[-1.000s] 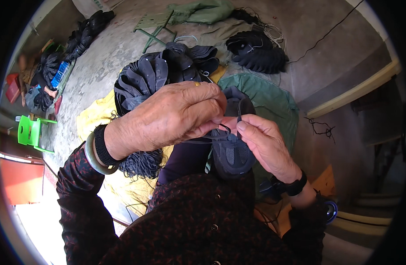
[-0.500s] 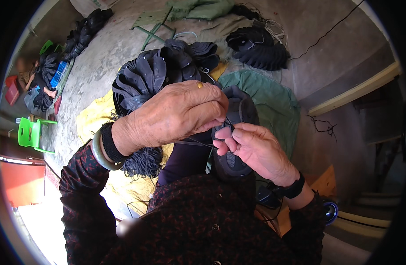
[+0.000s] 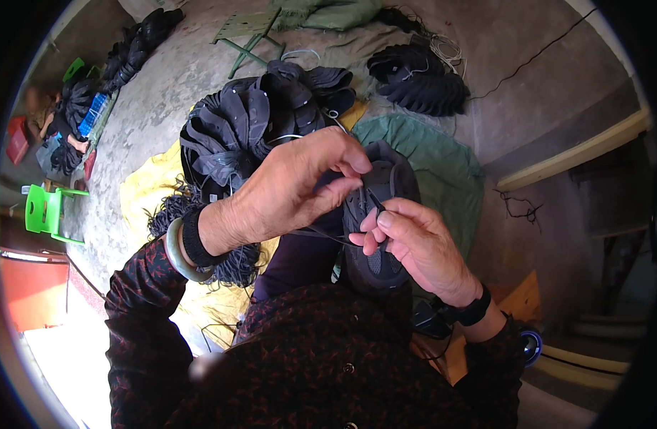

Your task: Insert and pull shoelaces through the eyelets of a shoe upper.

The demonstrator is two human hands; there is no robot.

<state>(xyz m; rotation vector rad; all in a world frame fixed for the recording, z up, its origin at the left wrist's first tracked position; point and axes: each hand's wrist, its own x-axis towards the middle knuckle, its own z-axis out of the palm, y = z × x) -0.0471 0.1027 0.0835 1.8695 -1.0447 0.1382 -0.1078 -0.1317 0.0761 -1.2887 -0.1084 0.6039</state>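
A dark shoe (image 3: 375, 268) sits in front of me, its mesh toe toward my body and its opening pointing away. My right hand (image 3: 421, 247) is closed over the shoe's front, thumb and fingers pinching a thin black shoelace (image 3: 373, 196) whose end sticks up. Just left of the opening hovers my left hand (image 3: 292, 186), thumb and forefinger tips slightly apart with nothing visible between them; its other fingers are hidden. Another stretch of lace runs from below the left hand toward the right fingers.
Beyond my left hand lies a pile of dark shoe uppers (image 3: 232, 118) on yellow sheeting (image 3: 146, 189), beside a bundle of black laces (image 3: 235, 264). More uppers (image 3: 417, 79) lie at the back right. A green folding stool (image 3: 246, 32) and a green chair (image 3: 46, 211) stand farther off. Another person (image 3: 42, 114) sits far left.
My left thumb and forefinger have parted from their pinch at the lace, and that hand has drawn slightly away. The right hand has shifted slightly, still pinching the lace.
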